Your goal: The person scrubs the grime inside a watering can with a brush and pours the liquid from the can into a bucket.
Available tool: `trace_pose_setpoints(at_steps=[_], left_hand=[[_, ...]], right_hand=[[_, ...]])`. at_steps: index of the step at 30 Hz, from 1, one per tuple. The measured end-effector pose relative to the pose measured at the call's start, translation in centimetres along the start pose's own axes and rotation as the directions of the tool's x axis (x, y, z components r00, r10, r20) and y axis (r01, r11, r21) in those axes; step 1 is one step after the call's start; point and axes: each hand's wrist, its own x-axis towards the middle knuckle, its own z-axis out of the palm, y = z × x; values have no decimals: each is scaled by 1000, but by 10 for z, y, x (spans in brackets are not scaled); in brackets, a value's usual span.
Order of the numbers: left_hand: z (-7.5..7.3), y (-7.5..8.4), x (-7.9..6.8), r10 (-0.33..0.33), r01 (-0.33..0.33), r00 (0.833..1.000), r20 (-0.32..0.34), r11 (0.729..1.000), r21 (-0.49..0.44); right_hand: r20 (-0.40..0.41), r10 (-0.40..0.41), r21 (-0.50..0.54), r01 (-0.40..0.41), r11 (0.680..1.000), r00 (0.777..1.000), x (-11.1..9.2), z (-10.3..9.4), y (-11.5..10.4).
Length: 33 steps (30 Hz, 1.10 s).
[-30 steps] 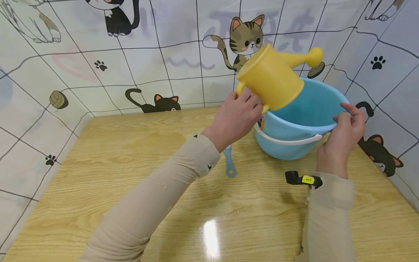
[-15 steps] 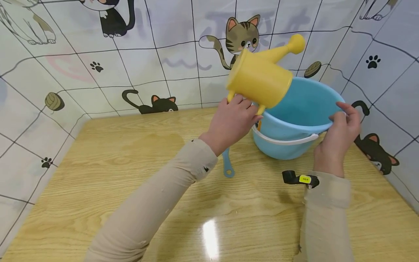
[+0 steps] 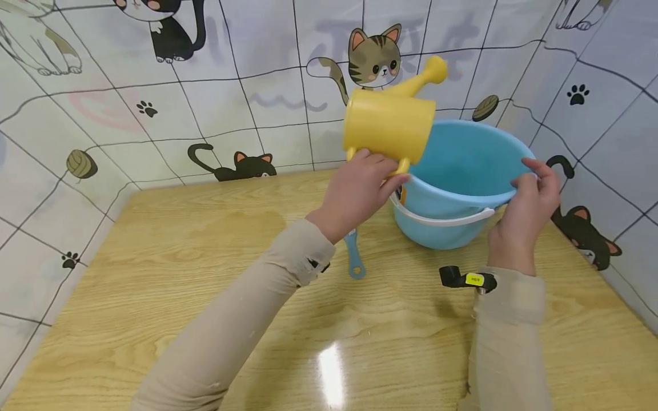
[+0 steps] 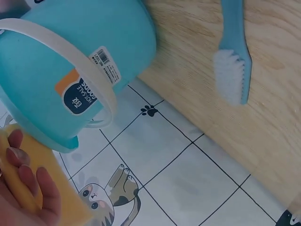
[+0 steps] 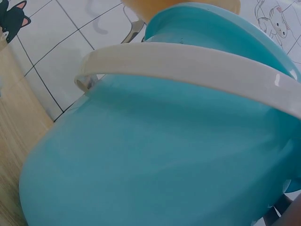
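My left hand point(image 3: 354, 185) grips the handle of a yellow watering can point(image 3: 389, 123), held up beside the left rim of a light blue bucket point(image 3: 437, 228). The can lies tilted on its side, its spout pointing up and to the right. In the left wrist view, fingers point(image 4: 28, 176) curl around the yellow handle. At the bucket's right side, my right hand point(image 3: 529, 211) pinches the rim between thumb and fingers. The bucket's white handle point(image 5: 188, 66) hangs down on the near side. A label point(image 4: 84, 94) shows on the bucket's wall.
A blue brush with white bristles point(image 4: 230, 75) lies on the wooden table point(image 3: 231, 228), left of the bucket; its handle point(image 3: 354, 257) shows below my left wrist. A cat-printed sheet point(image 3: 267, 103) stands behind and along both sides.
The watering can has moved left, away from over the bucket's opening, and has turned so its spout points more steeply upward. My right hand keeps hold of the bucket's rim.
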Motion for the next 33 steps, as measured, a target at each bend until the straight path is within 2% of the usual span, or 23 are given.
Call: trace_pose_setpoints(at_steps=[5, 8, 18, 25, 33], left_hand=[[-1, -2, -5, -98, 98, 995, 13, 992, -74], [-1, -3, -9, -127, 128, 992, 12, 985, -112], [4, -6, -12, -89, 88, 996, -27, 995, -48], [4, -6, -15, -132, 128, 990, -41, 988, -87], [6, -5, -15, -143, 138, 989, -42, 984, -108]], right_hand=[[4, 12, -24, -12, 1000, 1000, -1, 2, 1], [1, 12, -33, -11, 999, 1000, -2, 2, 3], [-9, -3, -54, 2, 999, 1000, -3, 1, 3], [7, -22, -28, 22, 999, 1000, -3, 2, 2], [11, -37, -3, 37, 999, 999, -2, 1, 0]])
